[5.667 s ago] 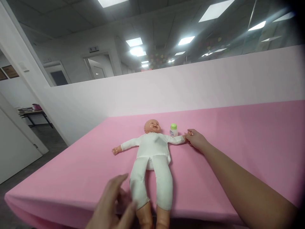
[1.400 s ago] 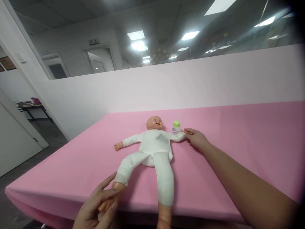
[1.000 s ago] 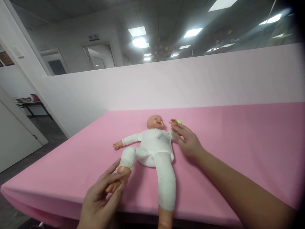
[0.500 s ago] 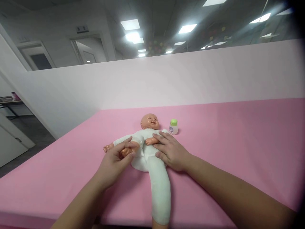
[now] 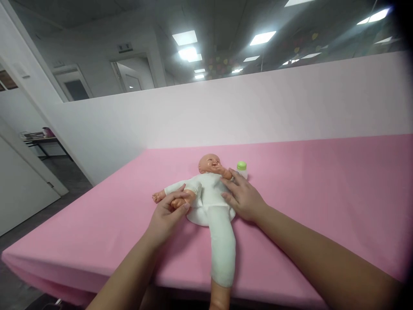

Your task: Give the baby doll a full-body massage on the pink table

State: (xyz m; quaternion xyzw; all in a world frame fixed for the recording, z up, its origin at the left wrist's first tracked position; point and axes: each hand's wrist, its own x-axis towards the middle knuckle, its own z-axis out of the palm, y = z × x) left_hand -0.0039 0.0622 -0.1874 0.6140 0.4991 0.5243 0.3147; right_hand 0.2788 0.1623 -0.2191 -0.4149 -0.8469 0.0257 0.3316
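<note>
A baby doll in a white suit lies on its back on the pink table. My left hand is closed around the doll's foot and holds that leg folded up against the belly. My right hand holds the doll's arm, bent so that its small hand is near the face. The doll's other leg lies straight toward me, its foot hanging past the table's front edge. The other arm is stretched out to the left. A small bottle with a green cap stands just right of the head, beyond my right hand.
A pale pink partition wall runs along the back of the table. To the left the floor drops away, with a white door and a far desk. The table's left corner is near.
Since a second ago my left hand has pushed the doll's leg up from the table edge onto its belly. My right hand has brought the doll's arm in from the side toward its face.
</note>
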